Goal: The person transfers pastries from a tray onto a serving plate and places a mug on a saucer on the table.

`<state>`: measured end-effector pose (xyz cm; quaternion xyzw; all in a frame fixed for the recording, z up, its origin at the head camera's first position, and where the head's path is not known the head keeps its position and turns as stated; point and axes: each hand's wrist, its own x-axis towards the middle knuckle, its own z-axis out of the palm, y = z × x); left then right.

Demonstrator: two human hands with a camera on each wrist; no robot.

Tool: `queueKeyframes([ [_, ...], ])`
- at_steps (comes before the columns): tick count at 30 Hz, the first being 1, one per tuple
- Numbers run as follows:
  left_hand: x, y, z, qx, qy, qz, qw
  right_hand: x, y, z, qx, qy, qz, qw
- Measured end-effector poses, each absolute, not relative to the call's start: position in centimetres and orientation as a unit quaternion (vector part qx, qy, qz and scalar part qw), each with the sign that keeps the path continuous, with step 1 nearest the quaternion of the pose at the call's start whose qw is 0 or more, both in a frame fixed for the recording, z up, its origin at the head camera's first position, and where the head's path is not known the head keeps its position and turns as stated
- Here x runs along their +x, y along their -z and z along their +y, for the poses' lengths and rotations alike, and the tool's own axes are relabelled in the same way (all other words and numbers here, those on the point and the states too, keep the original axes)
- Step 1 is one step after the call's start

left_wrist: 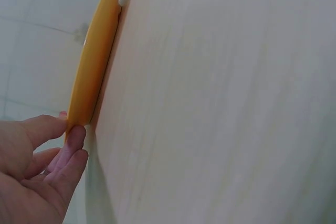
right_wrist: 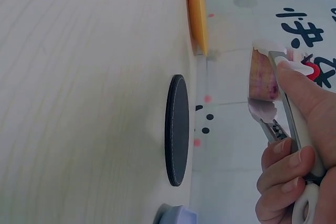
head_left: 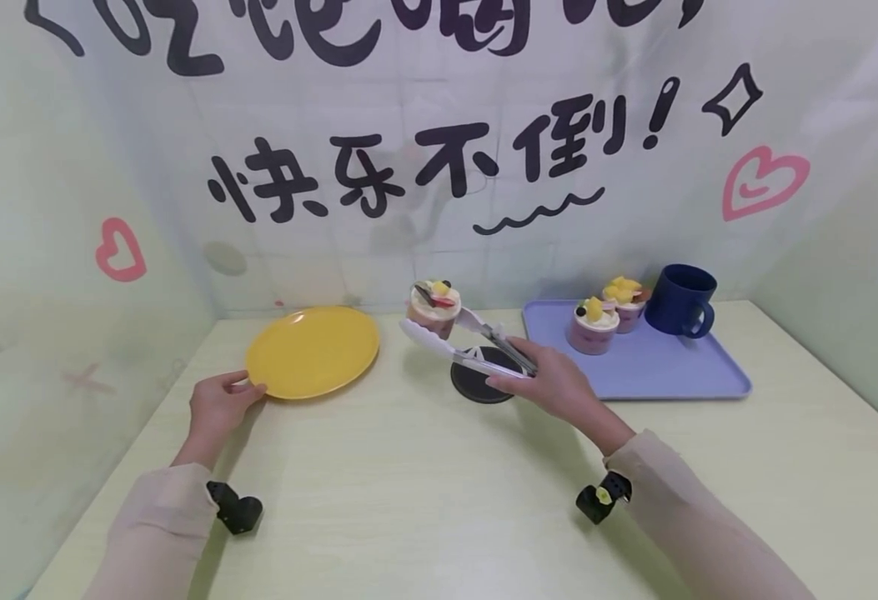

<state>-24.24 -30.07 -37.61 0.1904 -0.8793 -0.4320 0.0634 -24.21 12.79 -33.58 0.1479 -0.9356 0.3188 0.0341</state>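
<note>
My left hand (head_left: 221, 406) pinches the near left rim of a yellow plate (head_left: 314, 352) between thumb and fingers. In the left wrist view the plate (left_wrist: 94, 61) shows edge-on. My right hand (head_left: 559, 383) grips a pair of tongs (head_left: 484, 361) with white tips. Between those tips a dessert cup (head_left: 433, 321), topped with cream and fruit, is held up off the table. The right wrist view shows the cup (right_wrist: 264, 77) clamped in the tongs, apart from the tabletop. Below and right of the cup lies a round black coaster (head_left: 476, 387), partly hidden by the tongs.
On the right a lavender tray (head_left: 671, 375) carries two more dessert cups, the nearer one (head_left: 592, 332) and the farther one (head_left: 624, 304), and a dark blue mug (head_left: 680, 298). A printed cloth backdrop (head_left: 378, 267) rises behind the table's far edge.
</note>
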Motion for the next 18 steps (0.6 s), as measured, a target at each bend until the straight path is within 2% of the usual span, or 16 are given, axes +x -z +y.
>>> queueKeyframes([
  [18, -24.0, 37.7, -30.0, 0.180, 0.440, -0.877, 0.061, -25.1, 33.4, 11.7, 0.151, -0.313, -0.938, 0.010],
])
